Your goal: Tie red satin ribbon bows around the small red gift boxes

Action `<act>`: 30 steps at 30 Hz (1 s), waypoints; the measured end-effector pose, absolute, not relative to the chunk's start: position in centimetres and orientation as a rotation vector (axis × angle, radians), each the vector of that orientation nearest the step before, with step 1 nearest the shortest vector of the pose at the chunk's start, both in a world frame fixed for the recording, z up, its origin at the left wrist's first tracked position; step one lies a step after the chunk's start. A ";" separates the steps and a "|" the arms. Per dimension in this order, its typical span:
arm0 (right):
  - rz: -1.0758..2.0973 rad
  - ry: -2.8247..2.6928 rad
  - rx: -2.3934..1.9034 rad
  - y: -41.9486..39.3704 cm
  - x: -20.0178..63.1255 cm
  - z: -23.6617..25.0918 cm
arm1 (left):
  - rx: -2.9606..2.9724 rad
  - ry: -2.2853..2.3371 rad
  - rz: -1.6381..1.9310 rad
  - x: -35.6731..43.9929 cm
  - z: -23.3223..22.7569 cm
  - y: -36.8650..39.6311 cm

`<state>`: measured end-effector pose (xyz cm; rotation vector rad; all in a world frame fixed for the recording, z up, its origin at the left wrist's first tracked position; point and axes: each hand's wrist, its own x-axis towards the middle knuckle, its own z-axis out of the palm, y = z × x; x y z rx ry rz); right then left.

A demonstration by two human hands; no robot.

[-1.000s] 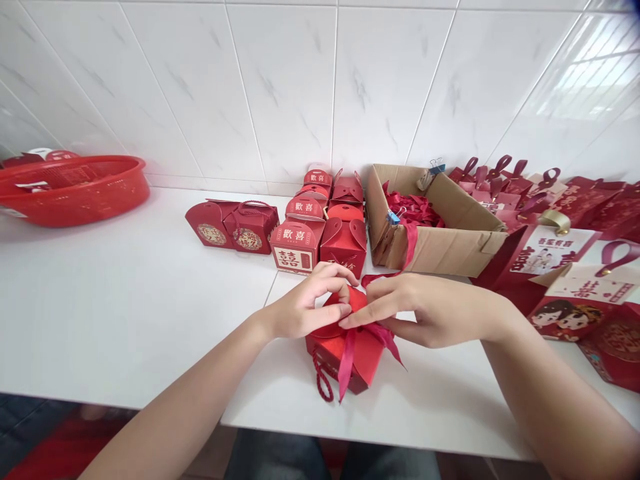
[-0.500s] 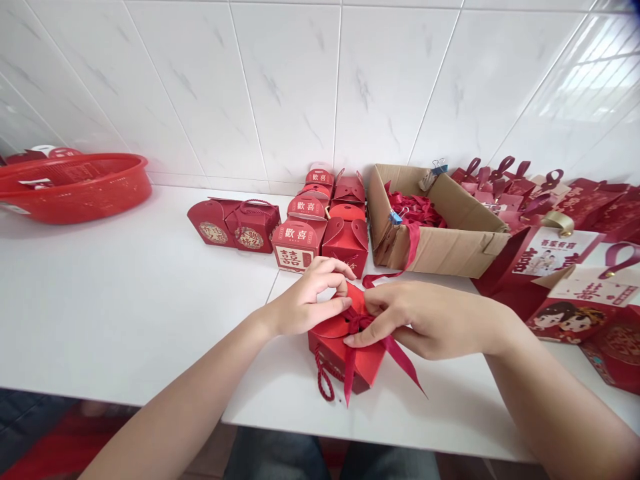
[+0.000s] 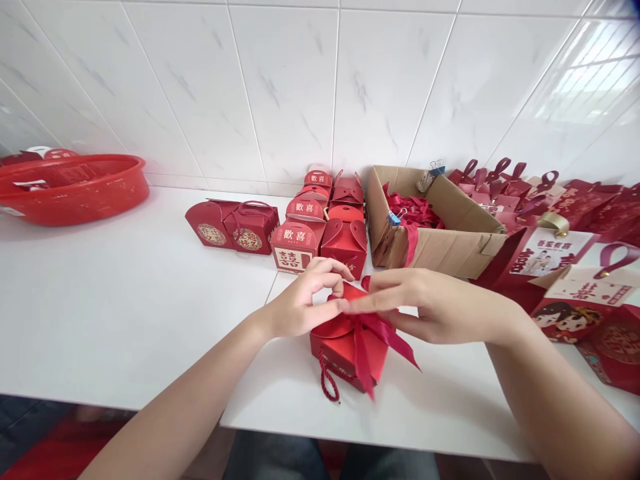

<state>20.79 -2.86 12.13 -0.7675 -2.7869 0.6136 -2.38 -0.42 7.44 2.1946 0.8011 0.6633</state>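
Red gift box (image 3: 345, 347) sits near front edge of white table (image 3: 125, 313). Left hand (image 3: 300, 303) and right hand (image 3: 425, 307) meet over box top; fingers of both pinch red ribbon (image 3: 385, 337). Ribbon tails hang down box front.

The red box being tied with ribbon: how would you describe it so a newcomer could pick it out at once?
Start at the white table and go to its near edge, in front of the cardboard carton. There the red box sits alone between the left hand and right hand. Unlike the boxes lined up by the wall, it has a ribbon on top.
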 end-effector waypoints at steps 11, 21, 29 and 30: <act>0.500 -2.733 -1.092 -2.7 21.0 12.6 | 2.223 0.781 0.679 -2.1 7.3 -0.7; 0.567 -2.614 -1.025 -2.7 20.5 12.4 | 2.236 0.819 0.687 -1.9 7.4 -1.1; 0.715 -2.527 -0.921 -2.8 20.6 12.3 | 2.247 0.756 0.648 -2.1 7.4 -1.0; 0.707 -2.519 -0.897 -2.8 20.6 12.3 | 2.238 0.755 0.643 -2.1 7.4 -0.9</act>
